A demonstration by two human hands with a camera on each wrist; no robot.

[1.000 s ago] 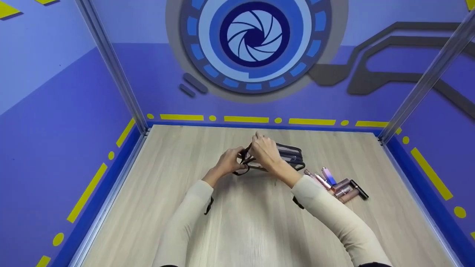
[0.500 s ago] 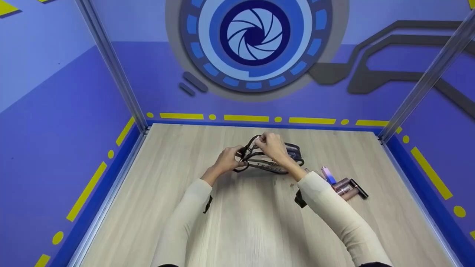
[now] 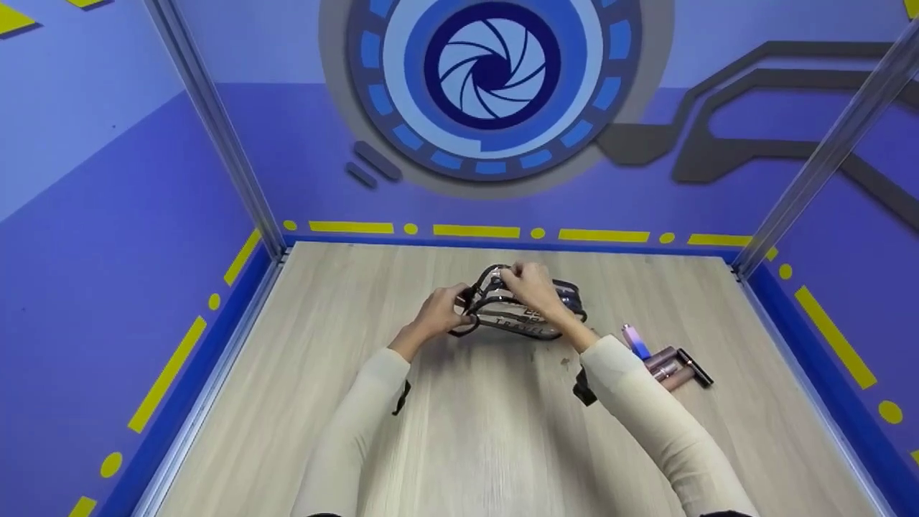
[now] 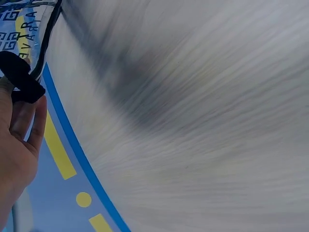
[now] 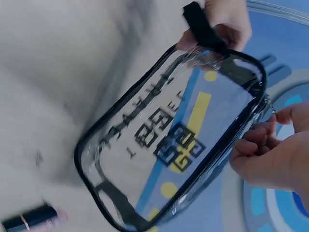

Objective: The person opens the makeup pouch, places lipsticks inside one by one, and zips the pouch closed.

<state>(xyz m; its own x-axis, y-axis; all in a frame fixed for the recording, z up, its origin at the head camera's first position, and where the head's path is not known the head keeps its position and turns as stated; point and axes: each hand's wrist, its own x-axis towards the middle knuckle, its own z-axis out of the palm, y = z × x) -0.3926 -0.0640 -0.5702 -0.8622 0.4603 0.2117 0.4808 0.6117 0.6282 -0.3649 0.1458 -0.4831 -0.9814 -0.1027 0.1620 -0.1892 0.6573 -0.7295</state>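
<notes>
A clear pouch with black piping and dark lettering (image 3: 518, 327) sits near the table's far edge, tilted toward the person. Its left end is gripped by my left hand (image 3: 436, 314), thumb in front. A black strap loop (image 5: 199, 24) sticks out beside those fingers in the right wrist view. My right hand (image 3: 534, 291) is at the pouch's top edge. Seen from the right wrist, the right fingertips (image 5: 275, 117) pinch a small metal zipper pull there. The left wrist view catches only a corner of the pouch (image 4: 41, 41) and part of the left hand (image 4: 21, 150).
Right of the pouch lies a loose group of cosmetic tubes: a pink-to-blue one (image 3: 635, 340), a black one (image 3: 695, 367) and several brownish ones (image 3: 662, 357). The right sleeve (image 3: 632, 388) covers part of them. Blue printed walls (image 3: 459, 194) enclose the table (image 3: 474, 445).
My right hand has moved right along the pouch's top edge, uncovering its lettered front. The right sleeve now hides more of the tubes. My left hand stays at the pouch's left end.
</notes>
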